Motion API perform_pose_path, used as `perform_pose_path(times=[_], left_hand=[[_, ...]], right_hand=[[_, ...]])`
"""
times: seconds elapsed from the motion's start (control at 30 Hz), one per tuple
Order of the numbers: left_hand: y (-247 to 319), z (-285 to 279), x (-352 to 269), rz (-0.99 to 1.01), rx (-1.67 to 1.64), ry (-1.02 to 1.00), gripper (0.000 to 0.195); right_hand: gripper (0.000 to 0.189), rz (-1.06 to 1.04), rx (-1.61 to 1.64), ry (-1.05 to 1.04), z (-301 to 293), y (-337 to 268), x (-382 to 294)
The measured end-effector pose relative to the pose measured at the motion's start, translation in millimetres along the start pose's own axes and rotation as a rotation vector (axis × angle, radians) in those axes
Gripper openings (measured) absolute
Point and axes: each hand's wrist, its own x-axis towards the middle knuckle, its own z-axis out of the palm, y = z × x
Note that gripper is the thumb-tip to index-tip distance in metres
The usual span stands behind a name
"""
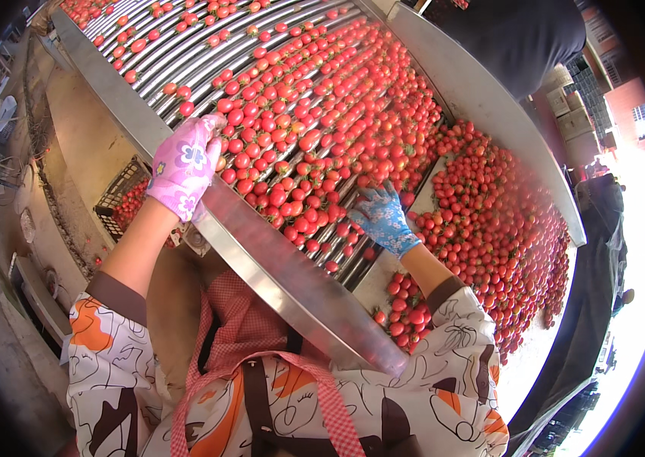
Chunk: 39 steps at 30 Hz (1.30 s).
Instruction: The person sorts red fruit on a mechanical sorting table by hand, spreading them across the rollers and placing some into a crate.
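Many small red tomatoes (276, 197) lie on a metal roller conveyor (151, 100); a few look orange. My left hand (186, 163), in a pink flowered glove, is at the near metal side rail, its fingers curled beside tomatoes; whether it holds one is hidden. Lower right on the rollers is my right hand (382, 220), in a blue flowered glove, fingers spread and tips among the tomatoes at the lower end of the rollers. Its palm faces down, out of sight. Past the rollers, a big heap of tomatoes (488, 228) covers a light tray surface.
The near side rail (265, 251) runs diagonally between my body and the rollers. Along the far side stands a tall metal guard (471, 97). A black plastic crate (110, 197) with tomatoes is below at left. Someone in dark clothing (505, 40) is beyond the guard.
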Motion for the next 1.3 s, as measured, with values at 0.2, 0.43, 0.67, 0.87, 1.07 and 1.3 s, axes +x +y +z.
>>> perform_pose_path(times=[0.2, 0.43, 0.67, 0.87, 1.07, 1.3], left_hand=[[-1, 11, -1, -0.002, 0.050, 0.041, 0.018], [11, 14, -3, 0.026, 0.038, 0.061, 0.020], [30, 9, -4, 0.069, -0.038, -0.300, 0.050], [26, 33, -3, 0.148, -0.082, -0.258, 0.039], [1, 32, -1, -0.023, 0.032, -0.012, 0.042], [17, 44, -10, 0.012, -0.080, 0.034, 0.041]], right_hand=[[0.026, 0.427, 0.341, 0.346, -1, 14, 98], [0.034, 0.759, 0.012, 0.203, 42, 27, 168], [0.026, 0.528, 1.381, 0.384, -2, -93, 143], [0.021, 0.472, 1.848, 0.486, 27, -129, 139], [0.036, -0.135, 0.470, 0.375, 49, -120, 106], [0.038, 0.083, 0.295, 0.275, 53, -9, 2]])
